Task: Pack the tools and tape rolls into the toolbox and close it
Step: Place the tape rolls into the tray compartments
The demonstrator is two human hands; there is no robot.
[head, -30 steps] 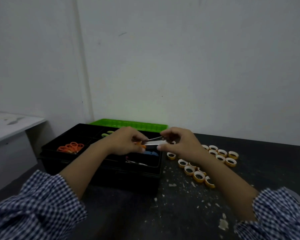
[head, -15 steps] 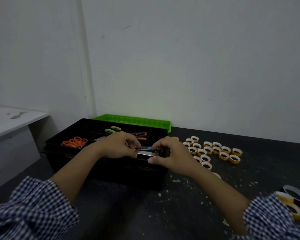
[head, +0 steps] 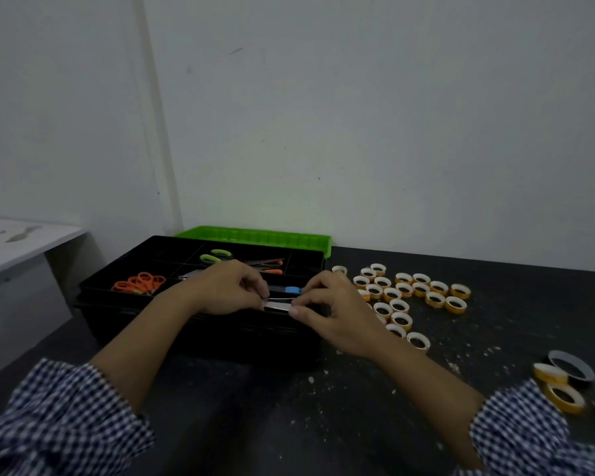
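Observation:
A black toolbox [head: 200, 338] stands open on the dark table, its green lid [head: 255, 237] lying back against the wall. My left hand [head: 227, 288] and my right hand [head: 327, 309] pinch the two ends of a slim silver tool [head: 278, 306] low over the box's front right compartment. A blue-handled tool [head: 291, 290] lies in that compartment. Orange scissors [head: 140, 282] fill the front left compartment; green-handled scissors [head: 215, 256] and orange-tipped tools [head: 272, 266] lie further back. Several small yellow tape rolls [head: 413, 292] sit on the table right of the box.
Larger tape rolls [head: 564, 383], yellow and black, lie at the table's right edge near my right sleeve. White crumbs are scattered over the table in front of the box. A white ledge [head: 21, 242] stands to the left, and a white wall runs behind.
Both hands have lowered the silver tool from above the box down to the front right compartment. The view has tilted, bringing the larger tape rolls at the right into sight.

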